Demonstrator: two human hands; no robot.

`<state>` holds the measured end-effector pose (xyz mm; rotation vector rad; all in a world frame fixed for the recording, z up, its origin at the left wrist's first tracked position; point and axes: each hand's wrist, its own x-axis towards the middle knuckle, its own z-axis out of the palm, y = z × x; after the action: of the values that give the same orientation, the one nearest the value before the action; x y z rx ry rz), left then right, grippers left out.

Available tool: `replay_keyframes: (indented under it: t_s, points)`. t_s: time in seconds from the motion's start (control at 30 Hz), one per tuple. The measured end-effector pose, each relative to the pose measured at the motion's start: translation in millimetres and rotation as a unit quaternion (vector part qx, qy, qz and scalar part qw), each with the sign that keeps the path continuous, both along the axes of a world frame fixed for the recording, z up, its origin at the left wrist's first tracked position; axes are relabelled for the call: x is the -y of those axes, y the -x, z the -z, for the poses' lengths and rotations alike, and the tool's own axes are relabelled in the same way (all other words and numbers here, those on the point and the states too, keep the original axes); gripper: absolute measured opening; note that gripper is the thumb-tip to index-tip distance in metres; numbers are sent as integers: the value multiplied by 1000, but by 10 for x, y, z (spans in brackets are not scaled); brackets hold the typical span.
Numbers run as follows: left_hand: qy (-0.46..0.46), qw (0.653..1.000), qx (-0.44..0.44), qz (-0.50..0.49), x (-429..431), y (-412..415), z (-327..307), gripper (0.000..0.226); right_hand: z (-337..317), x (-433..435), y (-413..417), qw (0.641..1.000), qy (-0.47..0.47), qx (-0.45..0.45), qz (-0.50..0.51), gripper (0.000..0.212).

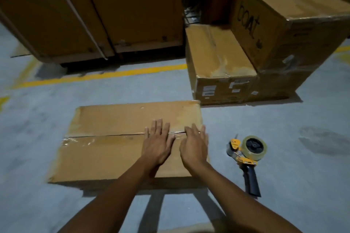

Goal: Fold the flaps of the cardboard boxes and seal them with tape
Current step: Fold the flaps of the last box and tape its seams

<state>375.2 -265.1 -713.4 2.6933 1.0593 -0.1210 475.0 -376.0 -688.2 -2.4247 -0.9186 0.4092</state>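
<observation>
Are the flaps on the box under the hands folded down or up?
Folded down. Both flaps of the box lie flat, meeting at a middle seam; the left hand and right hand rest there.

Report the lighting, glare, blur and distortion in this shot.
Head view: dim, warm lighting; glare off the tape on the cardboard box; the box's near left corner smears into blur; wide-angle distortion bows the yellow floor line and tilts the tall cartons behind.

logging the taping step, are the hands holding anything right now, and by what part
Nothing is held. The left hand and right hand lie flat on the cardboard box, across its centre seam. The tape dispenser lies untouched on the floor.
</observation>
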Motion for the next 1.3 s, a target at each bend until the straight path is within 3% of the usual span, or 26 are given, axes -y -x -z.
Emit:
replay_keyframes:
  t_s: [0.07,0.17,0.27,0.4,0.5,0.63,0.77,0.83,1.0,1.2,1.3]
  points:
    - [-7,999,-3,-43,-321,545,-17,74,61,-107,240,990,82,78,-82,55]
    - [-18,994,-13,-105,-713,1233,-23,87,91,-253,534,972,105,77,-196,61]
    - [-18,974,-16,-226,-1041,1860,-48,79,131,-441,898,938,126,99,-306,77]
    - [23,929,5,-370,-1330,2360,-90,87,205,-578,1175,926,162,127,-316,95]
    - [30,921,37,-386,-1376,2443,-65,95,215,-626,1173,918,181,138,-325,105]
    - [0,913,54,-405,-1297,2549,-55,86,157,-907,972,864,241,152,-415,139]
    - [13,887,52,-458,-1130,2723,-124,79,-40,-1423,849,811,274,176,-485,135]
    - [6,888,43,-458,-1014,2771,-140,82,-130,-1551,886,813,279,167,-482,123]
    - [2,920,-10,-392,-727,2523,-222,76,-186,-1441,780,860,248,173,-411,93]
    - [54,957,40,-282,-78,1738,-350,59,-123,-1007,376,914,236,162,-287,80]
    - [11,968,-1,-251,-44,1670,-405,47,-132,-813,277,921,215,146,-290,79]
